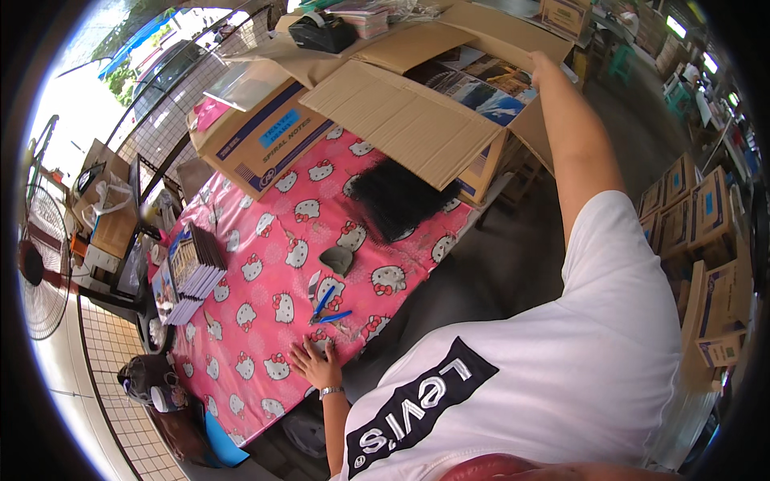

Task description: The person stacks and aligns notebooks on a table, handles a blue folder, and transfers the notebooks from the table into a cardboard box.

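Observation:
My left hand point(317, 365) lies flat on the pink, cat-patterned tablecloth point(253, 321), fingers spread and holding nothing. Just beyond it are blue-handled nippers point(327, 311) and a small grey dish point(337, 260). With the arm stretched out, my right hand point(545, 70) is at the far right edge of an open cardboard box point(409, 112); its fingers look bent over that edge, partly hidden. Inside the box are books with picture covers point(489, 96). A bundle of thin black strands point(393, 196) lies beside the box, partly under its near flap.
A stack of spiral notebooks point(192, 272) stands at the table's left side. Behind it is another carton point(261, 136) bearing a blue label. A black tape dispenser point(322, 32) sits at the back. Cartons point(706, 212) are piled at right; a fan point(42, 256) stands far left.

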`<state>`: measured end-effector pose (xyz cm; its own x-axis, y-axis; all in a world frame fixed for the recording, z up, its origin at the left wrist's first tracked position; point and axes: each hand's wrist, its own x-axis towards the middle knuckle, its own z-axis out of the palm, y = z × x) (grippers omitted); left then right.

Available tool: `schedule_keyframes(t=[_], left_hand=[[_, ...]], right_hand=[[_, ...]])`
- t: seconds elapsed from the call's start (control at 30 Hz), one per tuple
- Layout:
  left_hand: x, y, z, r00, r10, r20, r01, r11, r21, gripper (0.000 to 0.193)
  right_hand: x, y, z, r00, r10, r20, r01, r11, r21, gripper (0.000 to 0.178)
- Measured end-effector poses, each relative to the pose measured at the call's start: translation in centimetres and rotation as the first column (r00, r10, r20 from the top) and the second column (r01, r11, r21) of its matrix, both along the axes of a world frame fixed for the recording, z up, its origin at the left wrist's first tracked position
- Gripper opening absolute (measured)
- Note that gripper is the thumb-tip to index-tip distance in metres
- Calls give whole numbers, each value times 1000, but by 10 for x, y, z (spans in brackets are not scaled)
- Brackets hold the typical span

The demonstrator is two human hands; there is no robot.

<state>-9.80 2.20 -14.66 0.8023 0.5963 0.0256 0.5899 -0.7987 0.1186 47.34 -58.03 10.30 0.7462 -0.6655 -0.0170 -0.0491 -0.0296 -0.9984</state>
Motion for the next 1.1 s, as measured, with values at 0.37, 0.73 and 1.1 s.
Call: schedule_keyframes(t=[0.37, 0.73, 1.1], left_hand=[[13, -7, -3, 988, 134, -75, -135, 991, -9, 69], [56, -48, -19, 901, 422, -99, -423, 906, 12, 74], [58, -57, -12, 901, 428, -69, -426, 904, 42, 72]], right_hand=[[59, -42, 21, 742, 88, -664, -664, 233, -711, 44], [113, -48, -7, 383, 333, -862, -784, 611, -112, 96], [45, -13, 39, 429, 327, -842, -835, 499, -231, 102]])
